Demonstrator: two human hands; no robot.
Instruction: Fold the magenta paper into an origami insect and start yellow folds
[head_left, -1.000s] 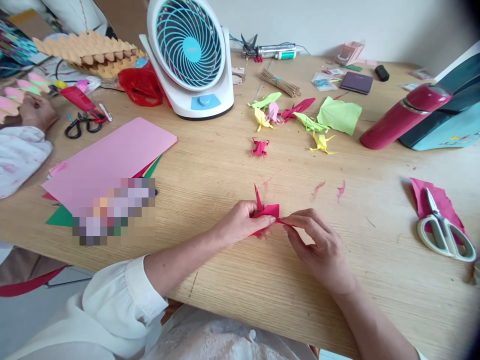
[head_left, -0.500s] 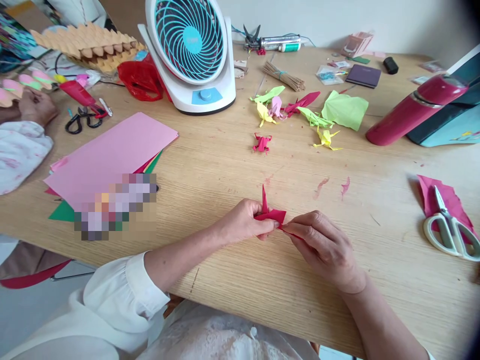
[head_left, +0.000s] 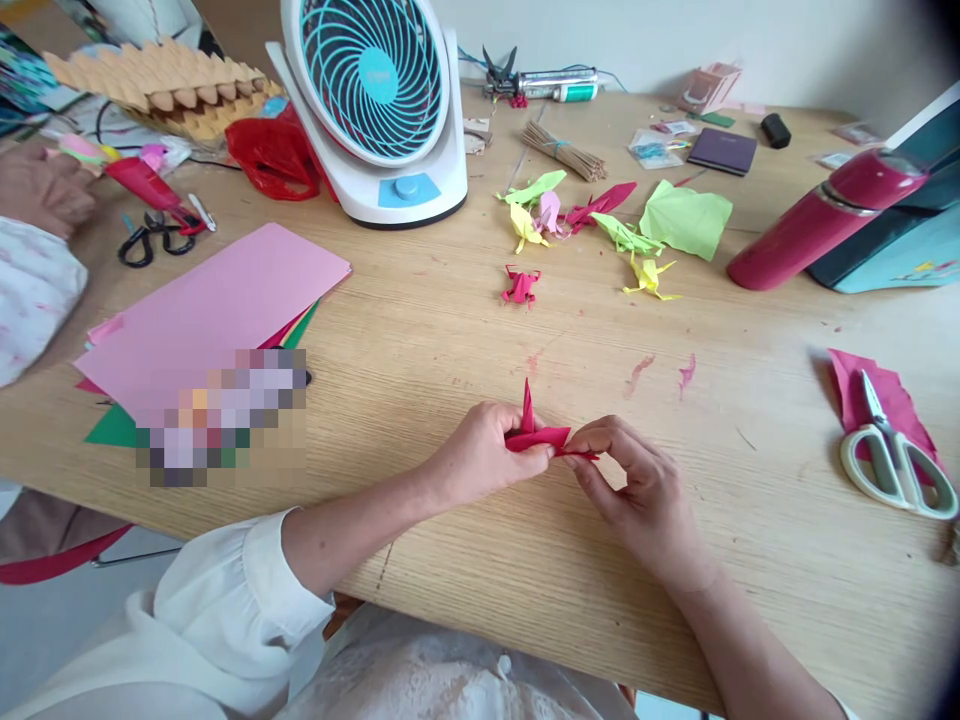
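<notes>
A red folded paper piece (head_left: 541,437) with one thin point standing upright is between my two hands above the table front. My left hand (head_left: 491,455) is closed on its left part, thumb along the lower edge. With thumb and fingertips, my right hand (head_left: 634,490) pinches a narrow strip of the same paper on the right. A small red origami frog (head_left: 520,287) sits on the table beyond my hands. Behind it lie a yellow origami figure (head_left: 651,276), another yellow one (head_left: 526,228), and green and red folded pieces.
A fan (head_left: 375,110) stands at the back. Pink paper sheets (head_left: 225,300) lie at left, near another person's hand (head_left: 49,190). White-handled scissors (head_left: 889,455) rest on red paper at right, with a red thermos (head_left: 825,220) beyond. A light green sheet (head_left: 686,220) lies at the back.
My right hand's fingers have shifted and curled, so the pinched strip shows more. The red paper has tilted slightly in my left hand. The other person's hand at left has moved.
</notes>
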